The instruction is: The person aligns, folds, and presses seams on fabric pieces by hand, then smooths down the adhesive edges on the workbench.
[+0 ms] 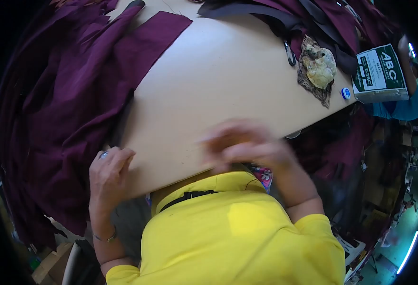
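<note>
My left hand is at the near left of the table, beside the edge of a large maroon cloth. Its fingers are bent and held together; whatever they may hold is hidden. A ring and a bracelet show on this hand and wrist. Over the table's near edge, in front of the yellow shirt, my right hand is smeared by motion. Its fingers look curled, but I cannot make out anything in them. The maroon cloth drapes over the table's left side and hangs down past it.
A pale wooden table lies ahead. At the right are a yellowish lump on a ragged brown cloth, a small blue-and-white round item and an ABC box. Dark and maroon fabrics pile at the back. Another person's teal sleeve shows behind the box.
</note>
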